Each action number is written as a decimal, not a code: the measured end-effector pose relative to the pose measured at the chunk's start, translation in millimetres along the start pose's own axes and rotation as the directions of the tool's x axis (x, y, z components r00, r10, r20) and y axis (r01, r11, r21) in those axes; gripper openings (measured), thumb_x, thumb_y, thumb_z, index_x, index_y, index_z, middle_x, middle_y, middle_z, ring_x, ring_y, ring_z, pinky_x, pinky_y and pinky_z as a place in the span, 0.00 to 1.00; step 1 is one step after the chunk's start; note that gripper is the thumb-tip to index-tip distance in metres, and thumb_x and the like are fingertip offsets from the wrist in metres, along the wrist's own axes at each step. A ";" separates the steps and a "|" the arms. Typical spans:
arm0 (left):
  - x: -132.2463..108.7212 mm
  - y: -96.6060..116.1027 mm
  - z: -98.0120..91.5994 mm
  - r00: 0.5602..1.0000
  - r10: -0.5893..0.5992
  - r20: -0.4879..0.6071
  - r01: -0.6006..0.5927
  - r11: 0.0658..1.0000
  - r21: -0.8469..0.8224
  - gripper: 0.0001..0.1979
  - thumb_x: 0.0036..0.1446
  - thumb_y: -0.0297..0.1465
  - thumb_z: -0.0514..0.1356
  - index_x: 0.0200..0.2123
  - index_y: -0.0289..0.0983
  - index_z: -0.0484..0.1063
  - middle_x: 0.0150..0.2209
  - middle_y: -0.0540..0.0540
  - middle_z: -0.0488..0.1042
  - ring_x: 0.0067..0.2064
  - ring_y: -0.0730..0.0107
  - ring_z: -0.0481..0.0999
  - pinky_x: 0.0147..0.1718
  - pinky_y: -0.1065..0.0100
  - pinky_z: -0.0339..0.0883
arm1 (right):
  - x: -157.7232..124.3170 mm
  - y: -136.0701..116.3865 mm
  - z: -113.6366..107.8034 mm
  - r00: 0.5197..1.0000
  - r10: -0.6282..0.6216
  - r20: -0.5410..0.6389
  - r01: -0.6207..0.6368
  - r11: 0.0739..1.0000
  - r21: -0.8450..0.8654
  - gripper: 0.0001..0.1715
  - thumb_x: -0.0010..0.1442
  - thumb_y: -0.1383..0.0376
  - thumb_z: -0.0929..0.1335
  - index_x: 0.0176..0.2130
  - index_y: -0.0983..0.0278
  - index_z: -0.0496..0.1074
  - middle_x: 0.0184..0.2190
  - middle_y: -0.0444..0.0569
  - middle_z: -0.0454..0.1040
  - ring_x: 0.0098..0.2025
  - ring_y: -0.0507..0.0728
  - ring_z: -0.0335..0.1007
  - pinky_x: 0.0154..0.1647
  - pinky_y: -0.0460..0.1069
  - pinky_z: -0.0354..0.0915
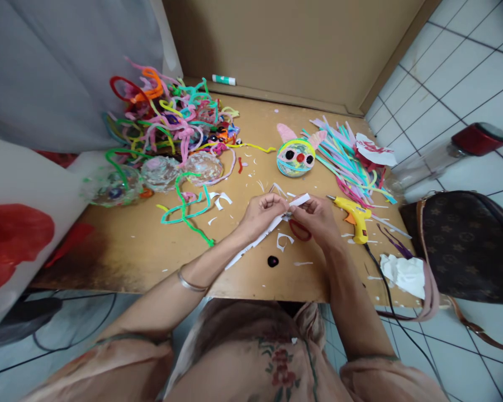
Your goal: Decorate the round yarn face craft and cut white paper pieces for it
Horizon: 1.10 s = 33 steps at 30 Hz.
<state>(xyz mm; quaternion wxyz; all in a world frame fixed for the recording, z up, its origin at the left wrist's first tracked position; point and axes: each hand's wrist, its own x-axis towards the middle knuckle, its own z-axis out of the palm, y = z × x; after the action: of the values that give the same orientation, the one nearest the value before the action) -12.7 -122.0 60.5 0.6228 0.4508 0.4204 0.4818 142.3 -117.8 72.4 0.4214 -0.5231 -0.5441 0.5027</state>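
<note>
Over the middle of the table, my left hand (263, 215) and my right hand (316, 216) meet at a narrow white paper strip (254, 245). Both are closed on it, fingertips pinching it close together. One end of the strip slants down beneath my left wrist; the other pokes up above my right fingers. Red-handled scissors (300, 230) lie under my right hand, partly hidden. A small black round piece (273, 261) and a curled paper scrap (284, 240) rest nearer my body. Beyond my hands sits a round animal head (295, 159) with pink ears, black eyes and a red nose.
A tangle of coloured pipe cleaners (171, 117) and clear balls (161, 172) fill the left. To the right are straight pipe cleaners (343, 153), a yellow glue gun (354, 216) with a black cord, crumpled tissue (403, 273) and a brown bag (469, 245). A glue stick (223, 80) lies behind.
</note>
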 end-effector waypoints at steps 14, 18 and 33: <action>3.8 -7.6 -1.6 1.000 0.000 0.028 0.002 0.998 -0.067 0.18 0.46 0.45 0.69 0.26 0.35 0.72 0.19 0.55 0.64 0.21 0.80 0.56 0.23 0.72 0.47 | 1.4 2.8 -5.7 1.000 0.018 0.006 -0.018 0.996 -0.085 0.17 0.47 0.54 0.74 0.25 0.64 0.69 0.19 0.39 0.65 0.22 0.48 0.56 0.23 0.45 0.51; 5.8 -7.7 -3.4 1.000 -0.010 0.017 0.012 0.996 -0.085 0.19 0.45 0.45 0.69 0.27 0.34 0.72 0.19 0.55 0.64 0.20 0.81 0.54 0.22 0.72 0.44 | 1.0 -0.1 -8.4 1.000 -0.002 0.016 0.002 0.999 -0.038 0.15 0.47 0.57 0.74 0.26 0.64 0.69 0.21 0.40 0.67 0.23 0.48 0.57 0.24 0.45 0.53; 4.0 -1.8 -5.1 0.999 -0.045 0.027 0.048 0.994 -0.099 0.18 0.41 0.42 0.72 0.27 0.35 0.73 0.20 0.54 0.68 0.21 0.81 0.59 0.23 0.72 0.50 | -10.3 7.9 -14.1 0.977 -0.207 0.049 0.208 0.888 -0.411 0.14 0.62 0.56 0.67 0.32 0.63 0.73 0.28 0.47 0.72 0.30 0.55 0.67 0.33 0.50 0.62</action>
<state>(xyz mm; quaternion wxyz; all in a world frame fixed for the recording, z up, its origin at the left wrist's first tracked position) -16.4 -117.5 57.2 0.6606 0.4153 0.3987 0.4820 158.3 -126.9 67.3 0.3511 -0.5382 -0.6918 0.3293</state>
